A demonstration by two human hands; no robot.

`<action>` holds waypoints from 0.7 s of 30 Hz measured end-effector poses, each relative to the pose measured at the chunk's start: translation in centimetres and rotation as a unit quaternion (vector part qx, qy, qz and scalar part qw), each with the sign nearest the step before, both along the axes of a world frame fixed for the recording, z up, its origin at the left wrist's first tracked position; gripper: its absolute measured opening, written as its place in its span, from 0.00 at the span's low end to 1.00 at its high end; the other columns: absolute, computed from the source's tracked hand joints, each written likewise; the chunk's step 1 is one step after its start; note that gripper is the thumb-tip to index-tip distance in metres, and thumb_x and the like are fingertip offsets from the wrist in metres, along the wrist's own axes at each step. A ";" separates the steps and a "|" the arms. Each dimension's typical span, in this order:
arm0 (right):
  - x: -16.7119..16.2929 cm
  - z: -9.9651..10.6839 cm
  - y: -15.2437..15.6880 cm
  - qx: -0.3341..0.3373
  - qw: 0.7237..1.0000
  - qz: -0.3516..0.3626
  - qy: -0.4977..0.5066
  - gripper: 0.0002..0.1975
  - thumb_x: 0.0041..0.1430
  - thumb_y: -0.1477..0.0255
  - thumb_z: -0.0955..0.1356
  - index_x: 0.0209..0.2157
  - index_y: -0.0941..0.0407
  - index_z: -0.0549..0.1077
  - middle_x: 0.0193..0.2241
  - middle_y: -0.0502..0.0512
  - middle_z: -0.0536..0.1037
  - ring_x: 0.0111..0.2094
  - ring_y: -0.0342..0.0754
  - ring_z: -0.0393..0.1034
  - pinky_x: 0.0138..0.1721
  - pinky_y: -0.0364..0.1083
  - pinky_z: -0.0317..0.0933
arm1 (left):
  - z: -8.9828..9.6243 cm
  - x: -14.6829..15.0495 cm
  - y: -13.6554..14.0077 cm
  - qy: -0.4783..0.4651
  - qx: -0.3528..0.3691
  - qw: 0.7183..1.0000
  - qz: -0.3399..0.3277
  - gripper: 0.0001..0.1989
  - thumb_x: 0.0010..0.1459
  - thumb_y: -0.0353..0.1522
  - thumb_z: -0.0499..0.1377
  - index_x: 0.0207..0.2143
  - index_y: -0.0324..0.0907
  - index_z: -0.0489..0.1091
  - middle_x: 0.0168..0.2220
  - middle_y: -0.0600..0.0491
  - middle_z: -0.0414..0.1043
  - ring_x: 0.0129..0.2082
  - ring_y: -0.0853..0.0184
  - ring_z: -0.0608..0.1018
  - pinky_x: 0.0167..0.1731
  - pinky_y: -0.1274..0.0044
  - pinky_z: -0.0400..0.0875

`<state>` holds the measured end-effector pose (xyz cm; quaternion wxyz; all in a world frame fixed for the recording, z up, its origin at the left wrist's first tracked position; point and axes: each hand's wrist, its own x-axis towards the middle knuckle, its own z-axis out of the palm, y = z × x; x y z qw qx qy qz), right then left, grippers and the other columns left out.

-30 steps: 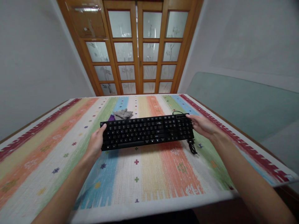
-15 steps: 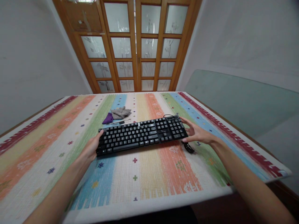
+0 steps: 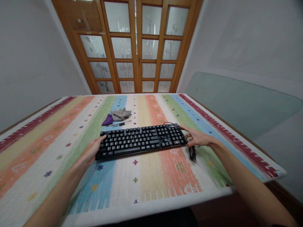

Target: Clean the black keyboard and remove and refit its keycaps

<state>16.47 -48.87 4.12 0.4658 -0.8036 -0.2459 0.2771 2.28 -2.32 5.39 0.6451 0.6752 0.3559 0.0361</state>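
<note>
A black keyboard (image 3: 142, 140) with light lettering lies across the striped tablecloth, its left end slightly nearer me. My left hand (image 3: 96, 148) is closed on the left end, thumb on top and fingers hidden below. At the opposite end, my right hand (image 3: 195, 137) grips the edge with thumb and fingers curled. A bundled black cable (image 3: 192, 153) hangs beside my right hand, and a thin loop of cord shows behind the keyboard's far right corner. Behind the keyboard lie a grey cloth (image 3: 121, 114), a purple cloth (image 3: 108, 120) and a thin tool with a dark middle part (image 3: 121, 124).
The multicoloured striped tablecloth (image 3: 151, 176) covers the table, whose front edge runs close to me. A pale green glass-like panel (image 3: 236, 97) leans at the right wall. Beyond the table stand wooden doors with glass panes (image 3: 137, 47).
The keyboard has come down flatter, its far edge lower in view, with both hands still on its ends. The cable bundle has swung to hang more steeply.
</note>
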 end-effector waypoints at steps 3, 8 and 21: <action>0.1 0.3 0.1 -0.049 0.998 0.007 -0.036 0.53 0.40 0.76 0.71 0.71 0.52 0.56 0.51 0.59 0.78 0.38 0.51 0.75 0.29 0.44 0.69 | -0.3 0.0 0.3 0.019 0.160 0.987 -0.013 0.13 0.54 0.42 0.63 0.34 0.42 0.74 0.36 0.45 0.81 0.42 0.53 0.82 0.43 0.66 0.75; 0.6 0.9 0.6 -0.122 0.980 -0.027 -0.153 0.40 0.38 0.78 0.69 0.59 0.54 0.74 0.40 0.54 0.83 0.35 0.51 0.74 0.37 0.47 0.71 | -1.5 0.3 1.5 0.079 0.384 0.914 -0.107 0.20 0.54 0.48 0.58 0.36 0.41 0.74 0.41 0.38 0.81 0.46 0.44 0.80 0.48 0.60 0.72; 3.8 1.1 1.5 -0.087 0.988 -0.107 -0.064 0.38 0.41 0.76 0.65 0.59 0.59 0.73 0.41 0.57 0.85 0.29 0.47 0.72 0.29 0.43 0.63 | -0.8 0.5 0.2 0.168 0.535 0.810 -0.172 0.34 0.61 0.50 0.46 0.46 0.30 0.75 0.51 0.28 0.73 0.48 0.45 0.80 0.50 0.63 0.72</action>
